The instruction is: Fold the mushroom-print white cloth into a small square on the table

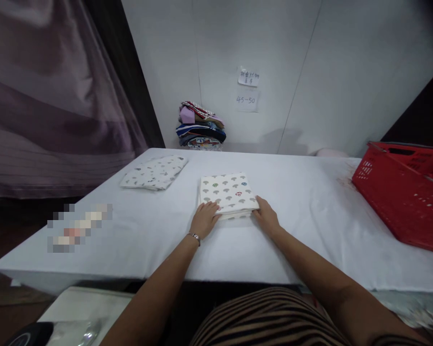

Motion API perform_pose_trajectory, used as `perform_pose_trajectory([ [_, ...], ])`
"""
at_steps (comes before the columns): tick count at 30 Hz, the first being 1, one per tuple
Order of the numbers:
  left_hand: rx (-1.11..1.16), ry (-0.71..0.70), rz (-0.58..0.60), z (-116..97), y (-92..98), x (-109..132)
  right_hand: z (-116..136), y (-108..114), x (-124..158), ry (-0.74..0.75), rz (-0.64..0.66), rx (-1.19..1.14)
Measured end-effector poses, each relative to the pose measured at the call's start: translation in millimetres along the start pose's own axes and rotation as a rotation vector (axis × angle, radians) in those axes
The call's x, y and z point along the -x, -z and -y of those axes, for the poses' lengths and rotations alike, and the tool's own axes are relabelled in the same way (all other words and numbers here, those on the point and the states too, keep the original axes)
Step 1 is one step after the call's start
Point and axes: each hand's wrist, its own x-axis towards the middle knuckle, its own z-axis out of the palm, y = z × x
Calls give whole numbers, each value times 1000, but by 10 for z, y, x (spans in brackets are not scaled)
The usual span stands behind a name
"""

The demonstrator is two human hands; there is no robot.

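A folded white cloth [228, 188] with a print of grey and a few coloured mushrooms lies in the middle of the table. At its near left corner my left hand [204, 219] has its fingers on top and its thumb along the front edge. My right hand [267, 217] grips the near right corner, with some fingertips hidden by the fabric layers. Further left lies a second folded white cloth [155, 173] with a small dark print, apart from both hands.
A red plastic basket [400, 202] stands at the right end of the white-covered table [159, 240]. Behind the far edge rises a pile of folded fabrics [202, 127] against the wall. A blurred-out item [79, 228] lies at the left. Paper signs [248, 89] hang on the wall.
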Motion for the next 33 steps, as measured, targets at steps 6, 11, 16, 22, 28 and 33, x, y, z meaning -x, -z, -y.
perform_pose_trajectory([
  [6, -44, -19, -25, 72, -83, 7, -50, 42, 2, 53, 31, 50],
  [11, -107, -57, -19, 141, -131, 34, -106, -15, 0, 85, 32, 58],
  [16, -78, -28, 15, 61, -30, 89, -114, -43, 10, 89, 22, 71],
  [22, 10, 123, -14, -262, 257, -153, -79, -51, 0, 42, 35, 84],
  [28, -77, 227, 79, -284, 173, -422, -78, -19, 16, 39, 64, 90],
  [33, -97, 254, 116, -166, -6, -396, -140, 68, -8, 92, 72, 84],
])
